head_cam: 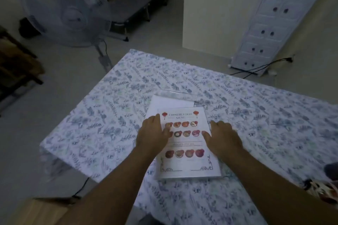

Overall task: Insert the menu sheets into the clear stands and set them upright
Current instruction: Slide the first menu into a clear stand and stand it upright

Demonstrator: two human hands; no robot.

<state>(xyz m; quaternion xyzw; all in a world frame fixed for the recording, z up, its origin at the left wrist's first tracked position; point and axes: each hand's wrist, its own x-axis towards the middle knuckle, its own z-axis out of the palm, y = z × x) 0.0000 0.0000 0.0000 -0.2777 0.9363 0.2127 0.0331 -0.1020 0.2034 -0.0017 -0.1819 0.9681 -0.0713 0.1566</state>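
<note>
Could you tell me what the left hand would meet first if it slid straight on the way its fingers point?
The left hand points away up the menu sheet. It would probably first cross the plain white sheet, then the clear stand beyond, though depth is unclear.

Person, head-camera view: two forearms and two hands visible. Left hand (152,133): bare, no glove, ring or watch seen. Right hand (224,136): bare, likewise unadorned. Both forearms uncovered from wrist to the lower frame edge; no sleeve, cuff or band shows. Light is dim, so fine detail such as nails cannot be made out.
</note>
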